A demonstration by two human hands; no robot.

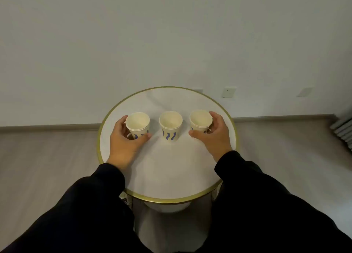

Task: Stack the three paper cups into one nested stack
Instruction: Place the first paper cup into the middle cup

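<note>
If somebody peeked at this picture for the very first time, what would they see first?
Probably the three paper cups in a row on the round white table with its gold rim: the left cup, the middle cup and the right cup, all upright with blue squiggles. Next, the left hand wraps the left cup and the right hand wraps the right cup, while the middle cup stands untouched.

Plain room with a round side table at the centre of the frame

A bare, pale grey-white wall (133, 33) fills the upper half, with a white wall socket (229, 92) right of centre. Below it a grey skirting board (47, 128) meets light wood-look flooring (38, 167). The round white gold-rimmed table (167, 201) stands centre; a grey ribbed radiator (343, 131) shows at the right edge.
</note>
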